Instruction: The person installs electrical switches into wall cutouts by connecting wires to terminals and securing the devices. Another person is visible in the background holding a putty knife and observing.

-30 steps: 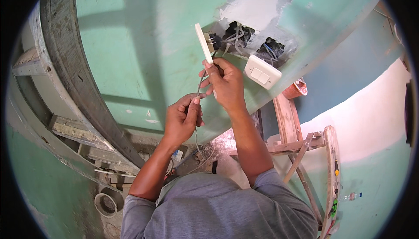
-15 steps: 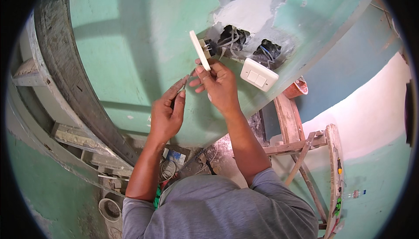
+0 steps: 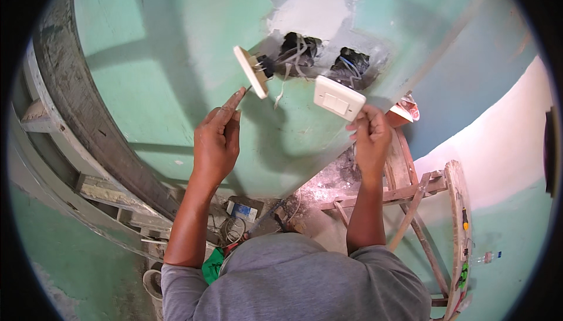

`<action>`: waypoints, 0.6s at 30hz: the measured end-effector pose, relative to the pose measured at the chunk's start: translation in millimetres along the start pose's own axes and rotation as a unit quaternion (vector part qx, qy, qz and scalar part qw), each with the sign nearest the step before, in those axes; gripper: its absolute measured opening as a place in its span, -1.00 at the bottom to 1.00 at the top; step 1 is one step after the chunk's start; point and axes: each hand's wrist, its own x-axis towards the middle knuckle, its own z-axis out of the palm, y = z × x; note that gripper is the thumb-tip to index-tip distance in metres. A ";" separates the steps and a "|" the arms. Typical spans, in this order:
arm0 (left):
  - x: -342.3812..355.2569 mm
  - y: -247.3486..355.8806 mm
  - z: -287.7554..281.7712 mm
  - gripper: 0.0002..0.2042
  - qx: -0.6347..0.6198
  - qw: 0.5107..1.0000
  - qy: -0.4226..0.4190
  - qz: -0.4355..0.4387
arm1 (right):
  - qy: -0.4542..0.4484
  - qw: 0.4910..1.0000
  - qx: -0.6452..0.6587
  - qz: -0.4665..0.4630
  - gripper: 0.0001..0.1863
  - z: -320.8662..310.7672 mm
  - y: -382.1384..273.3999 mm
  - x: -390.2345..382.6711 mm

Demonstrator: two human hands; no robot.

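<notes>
My left hand (image 3: 217, 142) is closed, pinching a thin dark rod (image 3: 248, 89) whose tip reaches the lower edge of a white faceplate (image 3: 251, 72). That faceplate hangs edge-on from the wall, a black fitting (image 3: 267, 66) and wires behind it. Nothing of mine holds it now. To its right hangs a white light switch (image 3: 339, 98) with rocker buttons. At the switch's lower right corner, my right hand (image 3: 373, 142) has its fingers curled in a grip. Grey and blue wires (image 3: 350, 66) come out of two rough holes above.
A wooden trestle (image 3: 454, 204) stands at right, with a yellow-handled screwdriver (image 3: 465, 219) on it. Behind the switch is an orange bucket (image 3: 404, 110). At left, a worn curved frame (image 3: 97, 98) borders the green wall (image 3: 170, 86). Cables and debris lie on the floor below.
My right hand has let go of the wired faceplate and moved right to the light switch. My left hand stays near the faceplate with the rod. The view has shifted slightly.
</notes>
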 end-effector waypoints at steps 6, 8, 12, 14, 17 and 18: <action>-4.5 0.3 32.0 -0.63 -0.034 0.996 0.063 -0.058 | 0.039 0.994 0.074 -0.077 -0.67 4.5 -16.5 29.1; -7.9 3.8 36.1 -0.63 -0.052 0.993 0.056 -0.089 | 0.026 0.986 -0.009 -0.162 -0.52 2.5 0.4 40.9; -9.5 2.9 39.5 -0.59 -0.054 0.993 0.046 -0.093 | -0.007 0.973 -0.116 -0.199 -0.41 5.0 -17.6 52.8; -11.2 5.8 42.7 -0.59 -0.044 0.993 0.047 -0.103 | -0.010 0.956 -0.165 -0.244 -0.41 6.0 -14.6 63.2; -9.9 11.6 49.0 -0.60 -0.012 0.993 0.068 -0.095 | -0.016 0.945 -0.191 -0.267 -0.44 9.3 -15.6 72.2; -11.2 9.6 52.6 -0.60 0.000 0.994 0.079 -0.082 | -0.019 0.941 -0.200 -0.273 -0.45 9.8 -14.9 75.0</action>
